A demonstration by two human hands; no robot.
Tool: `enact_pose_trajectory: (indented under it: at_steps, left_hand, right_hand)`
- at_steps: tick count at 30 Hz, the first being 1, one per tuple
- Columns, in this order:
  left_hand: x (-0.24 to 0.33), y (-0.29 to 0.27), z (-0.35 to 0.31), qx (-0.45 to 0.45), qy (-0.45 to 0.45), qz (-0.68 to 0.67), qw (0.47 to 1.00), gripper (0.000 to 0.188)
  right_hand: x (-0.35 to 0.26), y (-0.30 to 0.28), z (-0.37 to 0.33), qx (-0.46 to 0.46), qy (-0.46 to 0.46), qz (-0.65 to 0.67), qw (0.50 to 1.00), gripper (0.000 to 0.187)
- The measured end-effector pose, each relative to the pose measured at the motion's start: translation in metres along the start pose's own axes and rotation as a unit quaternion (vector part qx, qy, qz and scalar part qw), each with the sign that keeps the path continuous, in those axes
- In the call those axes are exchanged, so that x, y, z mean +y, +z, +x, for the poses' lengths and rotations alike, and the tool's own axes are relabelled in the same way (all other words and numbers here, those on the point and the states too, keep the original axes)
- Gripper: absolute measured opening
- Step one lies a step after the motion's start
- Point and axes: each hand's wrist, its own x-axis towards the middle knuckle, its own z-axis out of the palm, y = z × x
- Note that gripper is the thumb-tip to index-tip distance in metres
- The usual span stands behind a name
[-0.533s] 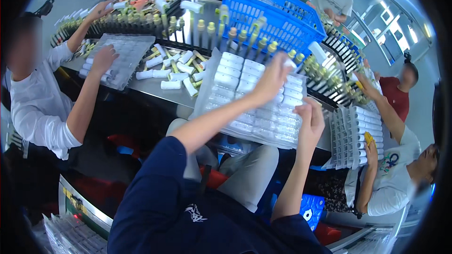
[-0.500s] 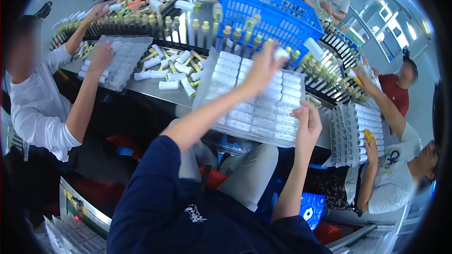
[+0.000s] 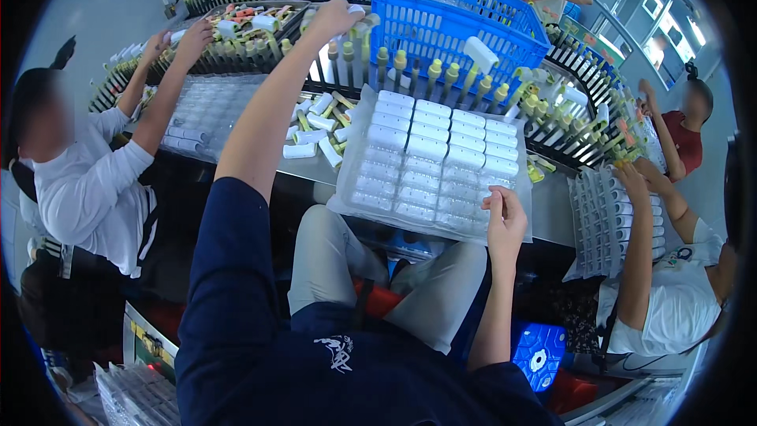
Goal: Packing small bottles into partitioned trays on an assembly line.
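Note:
Stretched far forward, my left hand (image 3: 337, 18) is closed at a small white cylindrical piece (image 3: 356, 10), partly hidden by the fingers, beside the row of upright posts (image 3: 347, 54) with yellow-green tops. In front of me a clear plastic tray (image 3: 394, 205) sits slanted at the table's near edge, above my knees. White rounded pieces (image 3: 426, 128) fill its far rows; the near rows show bare clear pockets. Over the tray's right side is my right hand (image 3: 506, 222), its fingers curled together; whatever they may hold cannot be made out.
A blue crate (image 3: 449, 31) of clear trays stands behind the posts. Loose white and yellow-green pieces (image 3: 319, 130) lie left of my tray. Co-workers sit close on both sides, with a tray (image 3: 213, 114) at left and stacked trays (image 3: 603, 217) at right.
My left hand has moved from over the tray's far rows to the far left, at the posts. My right hand has shifted slightly down and its fingers are more curled.

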Motion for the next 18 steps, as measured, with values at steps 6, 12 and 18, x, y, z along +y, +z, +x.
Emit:
enact_pose_trajectory:
  at_steps: [6, 12, 18]
  left_hand:
    - [-0.034, 0.027, 0.012, 0.027, 0.029, 0.179, 0.983, 0.048]
    - [-0.060, 0.019, -0.028, 0.169, 0.056, 0.342, 0.923, 0.045]
    - [-0.076, 0.008, -0.051, 0.214, 0.090, 0.422, 0.876, 0.057]
  right_hand:
    - [0.002, 0.008, 0.000, 0.005, 0.000, -0.030, 1.000, 0.020]
    - [0.002, 0.012, 0.011, 0.013, -0.038, -0.071, 0.997, 0.018]
    - [0.018, -0.002, 0.057, 0.073, -0.196, -0.287, 0.935, 0.023]
